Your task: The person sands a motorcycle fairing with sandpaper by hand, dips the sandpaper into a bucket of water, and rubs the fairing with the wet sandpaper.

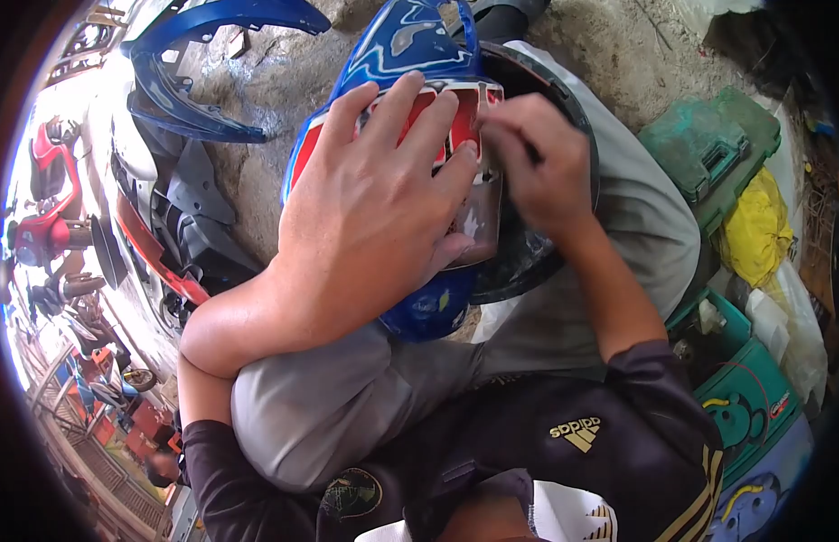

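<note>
A glossy blue plastic motorcycle panel (410, 45) with white line patterns lies across my lap. On it is a red and white sticker (467, 113), with a clear, shiny strip (480, 221) running down its right side. Spread over the sticker and panel, my left hand (374, 181) presses down with its fingers apart and covers much of both. At the sticker's right edge, my right hand (541, 158) has its fingers curled in a pinch. Its fingertips are smeared by motion, so what is between them cannot be made out.
A black round-edged part (577, 99) sits under the panel against my right leg. Another blue fairing (198, 23) and dark plastic parts (198, 181) lie to the left. At right are a green case (699, 144), yellow bag (760, 221) and teal toolbox (740, 361).
</note>
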`<state>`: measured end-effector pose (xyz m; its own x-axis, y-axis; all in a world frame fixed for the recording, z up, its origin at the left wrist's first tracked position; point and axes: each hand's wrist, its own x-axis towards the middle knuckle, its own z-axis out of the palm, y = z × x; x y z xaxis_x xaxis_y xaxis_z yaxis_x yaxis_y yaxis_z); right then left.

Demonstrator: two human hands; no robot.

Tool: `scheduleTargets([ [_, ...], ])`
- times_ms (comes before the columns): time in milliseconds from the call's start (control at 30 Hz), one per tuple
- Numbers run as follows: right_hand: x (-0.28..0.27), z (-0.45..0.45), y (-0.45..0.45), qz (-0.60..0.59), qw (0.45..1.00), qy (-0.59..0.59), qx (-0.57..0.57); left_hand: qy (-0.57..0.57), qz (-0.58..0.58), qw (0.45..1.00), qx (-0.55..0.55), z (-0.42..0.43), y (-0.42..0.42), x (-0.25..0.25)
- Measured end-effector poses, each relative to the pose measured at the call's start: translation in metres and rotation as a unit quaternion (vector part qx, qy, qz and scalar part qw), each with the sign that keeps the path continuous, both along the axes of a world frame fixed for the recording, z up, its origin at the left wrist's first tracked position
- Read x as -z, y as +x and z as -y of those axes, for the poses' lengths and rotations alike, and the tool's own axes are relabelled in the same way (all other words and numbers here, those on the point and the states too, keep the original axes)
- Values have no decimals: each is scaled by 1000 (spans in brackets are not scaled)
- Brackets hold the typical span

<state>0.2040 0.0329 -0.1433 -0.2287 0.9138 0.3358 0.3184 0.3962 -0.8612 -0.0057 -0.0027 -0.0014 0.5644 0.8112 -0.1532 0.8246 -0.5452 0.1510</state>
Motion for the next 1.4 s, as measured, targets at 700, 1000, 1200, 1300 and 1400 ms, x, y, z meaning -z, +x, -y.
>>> scheduleTargets([
  [700, -8, 4, -3, -5, 1000, 7, -7, 5, -11, 1000, -5, -2, 3, -1],
  [1000, -4, 4, -2, 9, 1000, 7, -14, -1, -10, 1000, -8, 1, 4, -1],
  [1200, -10, 6, -6, -18, 999, -27, -2, 10, 3, 1000, -9, -2, 2, -1],
  [1300, 0, -1, 0, 4, 997, -78, 17, 2, -2, 1000, -8, -1, 1, -2],
  [1400, 13, -4, 3, -3, 996, -82, 28, 4, -3, 1000, -5, -3, 2, -3],
])
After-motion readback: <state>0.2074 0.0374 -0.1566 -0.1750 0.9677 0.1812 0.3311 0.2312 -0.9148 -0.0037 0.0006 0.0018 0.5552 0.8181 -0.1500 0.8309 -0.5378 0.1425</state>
